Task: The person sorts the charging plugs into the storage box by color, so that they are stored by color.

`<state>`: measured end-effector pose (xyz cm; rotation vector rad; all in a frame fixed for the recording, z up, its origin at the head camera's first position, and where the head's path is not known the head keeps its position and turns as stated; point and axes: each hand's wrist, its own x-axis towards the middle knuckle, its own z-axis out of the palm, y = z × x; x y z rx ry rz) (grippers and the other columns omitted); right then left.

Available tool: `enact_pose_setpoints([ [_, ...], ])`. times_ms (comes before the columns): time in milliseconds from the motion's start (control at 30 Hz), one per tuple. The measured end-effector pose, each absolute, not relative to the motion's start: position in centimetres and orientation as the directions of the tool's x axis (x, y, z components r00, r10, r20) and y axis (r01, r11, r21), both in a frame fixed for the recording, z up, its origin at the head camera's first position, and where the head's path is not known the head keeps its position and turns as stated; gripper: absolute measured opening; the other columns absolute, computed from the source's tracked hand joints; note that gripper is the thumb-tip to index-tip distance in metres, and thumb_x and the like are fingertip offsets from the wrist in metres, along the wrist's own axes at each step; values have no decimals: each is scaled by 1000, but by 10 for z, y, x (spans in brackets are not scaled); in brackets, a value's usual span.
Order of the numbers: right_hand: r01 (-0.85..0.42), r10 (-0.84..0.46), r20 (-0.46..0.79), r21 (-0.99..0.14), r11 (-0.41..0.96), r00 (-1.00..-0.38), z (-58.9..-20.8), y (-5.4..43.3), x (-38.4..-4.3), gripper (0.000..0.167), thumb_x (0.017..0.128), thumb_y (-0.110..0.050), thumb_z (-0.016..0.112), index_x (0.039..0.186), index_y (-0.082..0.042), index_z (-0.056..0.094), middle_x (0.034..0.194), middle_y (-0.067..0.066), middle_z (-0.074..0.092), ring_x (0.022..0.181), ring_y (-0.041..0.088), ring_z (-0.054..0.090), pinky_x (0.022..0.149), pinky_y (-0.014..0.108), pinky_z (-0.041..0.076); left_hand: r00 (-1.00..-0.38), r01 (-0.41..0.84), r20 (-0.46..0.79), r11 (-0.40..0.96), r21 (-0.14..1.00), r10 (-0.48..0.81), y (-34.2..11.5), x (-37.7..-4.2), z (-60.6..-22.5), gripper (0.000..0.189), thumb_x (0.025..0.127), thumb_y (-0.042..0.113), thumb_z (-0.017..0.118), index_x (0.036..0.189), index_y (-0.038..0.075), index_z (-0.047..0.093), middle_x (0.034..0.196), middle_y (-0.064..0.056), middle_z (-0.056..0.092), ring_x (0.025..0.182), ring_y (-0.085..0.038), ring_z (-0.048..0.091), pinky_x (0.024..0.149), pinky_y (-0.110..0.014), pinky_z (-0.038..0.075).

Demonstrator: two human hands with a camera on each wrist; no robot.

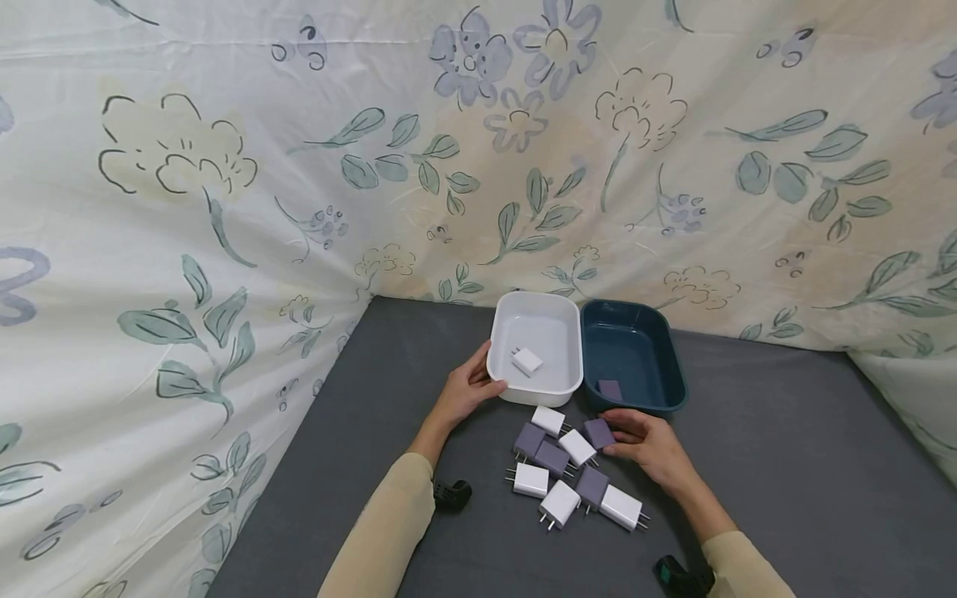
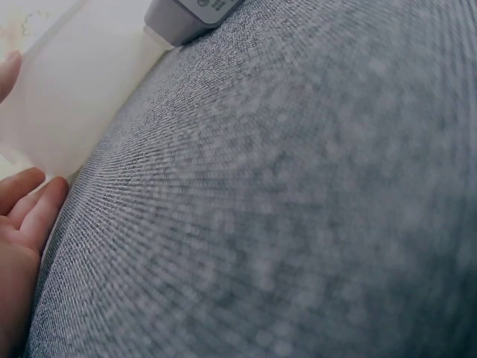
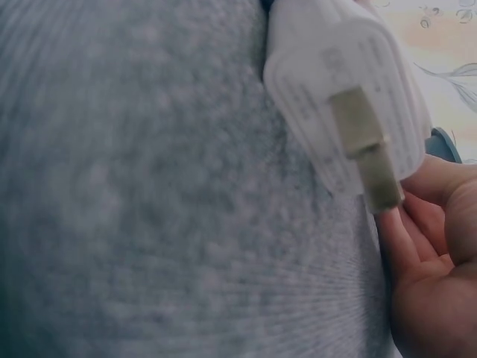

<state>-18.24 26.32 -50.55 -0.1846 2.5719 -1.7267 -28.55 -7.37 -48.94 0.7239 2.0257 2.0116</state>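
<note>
My left hand (image 1: 465, 392) holds the near left corner of a white tub (image 1: 540, 390), thumb at the front and fingers along the side. One white charger plug (image 1: 527, 361) lies inside that tub. At the right, my right hand (image 1: 649, 448) pinches a purple charger plug (image 1: 598, 433) between thumb and fingers, at the edge of a loose pile. White chargers (image 1: 531, 480) and purple chargers (image 1: 553, 458) make up the pile. In the right wrist view, a white charger (image 3: 343, 97) with metal prongs partly blocks sight of the right hand (image 3: 440, 253).
A dark teal tub (image 1: 635, 345) touches the white tub's right side and contains one purple charger (image 1: 609, 389). Both tubs stand at the back of the grey cloth-covered table (image 1: 785, 465), close to a floral curtain (image 1: 673, 166).
</note>
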Motion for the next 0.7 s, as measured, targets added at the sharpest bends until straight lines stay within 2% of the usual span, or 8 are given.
enact_pose_setpoints([
  [367,-52,-99,21,-945,324,-995,-507,271,-184,58,75,-5,82,127,6,58,130,29,59,102,-1,64,86,16,55,-861,203,203,-53,978,466,-71,-287,-491,85,89,8,70,156,4,17,156,-26,28,141,-42,35,103,-26,48],
  [700,-53,-99,22,-946,320,-995,-509,278,-187,56,76,-9,83,125,4,60,128,27,60,101,-2,65,85,15,55,-872,194,192,-42,980,451,-68,-288,-491,85,89,9,71,156,4,18,156,-25,29,141,-41,36,107,-34,46],
])
